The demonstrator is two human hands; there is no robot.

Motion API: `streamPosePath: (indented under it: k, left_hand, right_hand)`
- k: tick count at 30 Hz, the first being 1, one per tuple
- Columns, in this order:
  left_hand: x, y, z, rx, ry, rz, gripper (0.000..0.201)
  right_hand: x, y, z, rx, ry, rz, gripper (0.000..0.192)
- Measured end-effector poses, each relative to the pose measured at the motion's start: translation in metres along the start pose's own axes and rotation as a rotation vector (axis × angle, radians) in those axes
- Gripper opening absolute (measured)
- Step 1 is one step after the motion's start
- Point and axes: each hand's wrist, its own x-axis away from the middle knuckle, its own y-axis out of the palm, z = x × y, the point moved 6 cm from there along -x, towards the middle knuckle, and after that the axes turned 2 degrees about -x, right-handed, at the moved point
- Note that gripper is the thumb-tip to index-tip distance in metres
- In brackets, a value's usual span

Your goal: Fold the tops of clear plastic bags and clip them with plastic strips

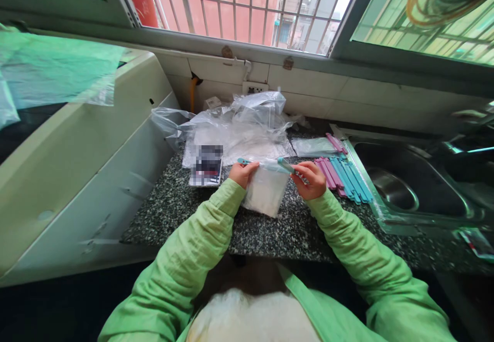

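A small clear plastic bag [266, 190] hangs upright between my hands above the counter. Along its top edge lies a teal bag sealing clip [286, 165], whose left end pokes out past my left fingers. My left hand [242, 173] is closed, pinching the bag's upper left corner together with the clip. At the other end, my right hand [310, 179] pinches the clip, which tilts up a little there. Just right of my right hand lie a pile of pink clips [331, 176] and a pile of teal clips [350, 178].
Crumpled clear plastic bags [243, 131] cover the back of the speckled counter [154, 218]. A phone-like item [206, 166] with a blurred screen lies left of my hands. Flat plastic bags [314, 147] lie at the back, beside the metal sink [417, 177]. A white appliance [116, 151] stands at left.
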Motion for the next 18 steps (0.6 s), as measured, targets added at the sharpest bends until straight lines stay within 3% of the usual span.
streamPosePath:
  k: [18]
  left_hand:
    - [-0.006, -0.004, -0.010, -0.045, -0.038, 0.032, 0.023]
  right_hand:
    - [0.004, 0.011, 0.003, 0.065, 0.005, -0.080, 0.017]
